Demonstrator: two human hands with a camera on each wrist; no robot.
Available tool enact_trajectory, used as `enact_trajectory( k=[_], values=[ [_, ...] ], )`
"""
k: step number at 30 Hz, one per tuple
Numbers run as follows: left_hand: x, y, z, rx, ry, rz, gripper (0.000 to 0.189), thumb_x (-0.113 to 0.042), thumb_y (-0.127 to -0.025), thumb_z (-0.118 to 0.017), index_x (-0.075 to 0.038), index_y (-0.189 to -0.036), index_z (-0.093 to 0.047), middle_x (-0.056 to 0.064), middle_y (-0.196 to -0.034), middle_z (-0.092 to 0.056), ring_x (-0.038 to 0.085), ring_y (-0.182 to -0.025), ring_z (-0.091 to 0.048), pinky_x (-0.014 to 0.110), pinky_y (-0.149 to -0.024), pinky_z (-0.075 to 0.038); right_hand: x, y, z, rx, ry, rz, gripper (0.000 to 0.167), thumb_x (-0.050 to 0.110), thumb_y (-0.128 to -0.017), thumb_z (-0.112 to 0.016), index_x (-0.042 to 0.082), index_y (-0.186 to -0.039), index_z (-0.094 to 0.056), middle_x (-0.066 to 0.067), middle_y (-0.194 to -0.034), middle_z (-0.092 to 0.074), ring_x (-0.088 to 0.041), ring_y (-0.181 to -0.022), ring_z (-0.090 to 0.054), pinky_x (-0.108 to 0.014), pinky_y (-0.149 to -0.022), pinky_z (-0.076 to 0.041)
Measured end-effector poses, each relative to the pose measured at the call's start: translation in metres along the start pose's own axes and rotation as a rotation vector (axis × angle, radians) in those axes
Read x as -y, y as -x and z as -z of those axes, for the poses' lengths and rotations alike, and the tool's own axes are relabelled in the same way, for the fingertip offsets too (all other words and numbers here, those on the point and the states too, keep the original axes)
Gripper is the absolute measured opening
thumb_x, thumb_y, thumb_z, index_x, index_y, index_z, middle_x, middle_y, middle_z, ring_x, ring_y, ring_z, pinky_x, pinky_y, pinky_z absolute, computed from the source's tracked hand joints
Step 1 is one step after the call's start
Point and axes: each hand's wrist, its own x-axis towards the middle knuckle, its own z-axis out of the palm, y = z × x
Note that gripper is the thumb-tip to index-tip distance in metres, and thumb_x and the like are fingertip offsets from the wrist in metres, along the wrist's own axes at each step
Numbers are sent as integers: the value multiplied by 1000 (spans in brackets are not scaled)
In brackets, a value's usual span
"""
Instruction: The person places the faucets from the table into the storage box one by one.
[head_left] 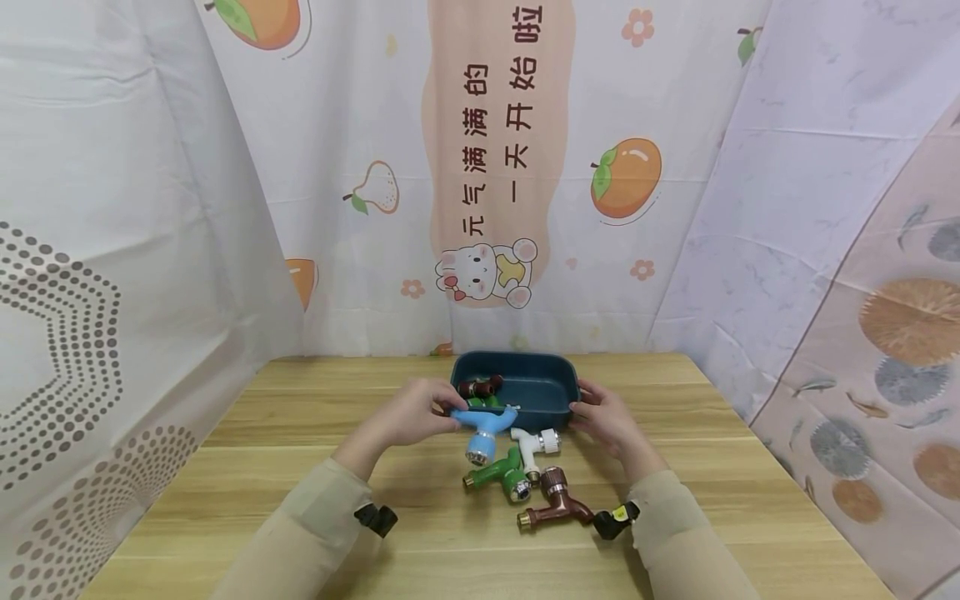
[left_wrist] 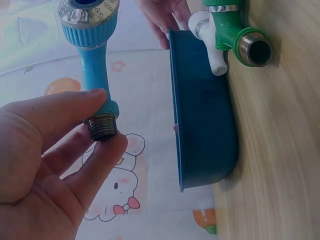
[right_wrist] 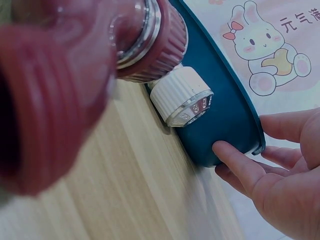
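Note:
My left hand (head_left: 420, 408) pinches a light blue plastic tap (head_left: 487, 422) by its threaded end, in front of the bin's near left side. In the left wrist view the metal thread of the blue tap (left_wrist: 95, 70) sits between thumb and fingers, its knob away from the hand. My right hand (head_left: 609, 423) grips the right end of a dark teal bin (head_left: 543, 392); in the right wrist view its fingers (right_wrist: 240, 162) press the bin's outer wall. Inside the bin lie a dark red tap (head_left: 480, 387) and a partly hidden green piece (head_left: 486, 402).
In front of the bin on the wooden table (head_left: 420, 533) lie a white tap (head_left: 534, 446), a green tap (head_left: 501, 472) and a dark red tap (head_left: 558, 504). A printed curtain (head_left: 360, 275) hangs behind the table's far edge.

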Motion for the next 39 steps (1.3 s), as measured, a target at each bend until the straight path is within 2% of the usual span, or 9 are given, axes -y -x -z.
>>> enact_trajectory(
  k=[4, 13, 27, 34, 39],
  values=[
    [0, -2, 1, -35, -7, 29, 13, -9, -89, -79, -13, -102, -79, -5, -102, -69, 11, -89, -63, 30, -77, -56, 0, 0, 0, -6, 6, 0, 63, -11, -100, -47, -9, -157, -21, -40, -156, -23, -55, -133, -42, -56, -103, -43],
    [6, -11, 5, -93, -2, 138, 15, -10, -88, -80, -12, -103, -79, -4, -103, -70, 13, -91, -63, 35, -80, -56, 1, -1, -1, -11, 3, -3, 64, -11, -100, -48, -8, -157, -20, -39, -156, -23, -54, -133, -41, -56, -103, -42],
    [13, -23, 11, -168, -5, 172, 17, -10, -88, -80, -13, -104, -79, -3, -101, -69, 13, -91, -64, 37, -81, -55, 3, 1, -2, -14, 2, -12, 63, -11, -100, -47, -8, -157, -21, -39, -156, -23, -55, -134, -40, -57, -104, -41],
    [14, -29, 11, -175, 43, 230, 16, -11, -89, -79, -14, -104, -79, -1, -101, -68, 17, -91, -64, 37, -78, -56, 5, 2, -3, -13, 4, -8, 62, -12, -100, -47, -9, -157, -21, -40, -156, -23, -55, -134, -40, -57, -104, -41],
    [16, -34, 9, -187, 38, 247, 16, -13, -89, -80, -15, -104, -79, -1, -101, -67, 17, -91, -63, 35, -77, -56, 4, 3, -3, -20, 2, -14, 62, -12, -100, -47, -8, -157, -22, -39, -156, -24, -54, -133, -42, -55, -104, -42]
  ],
)
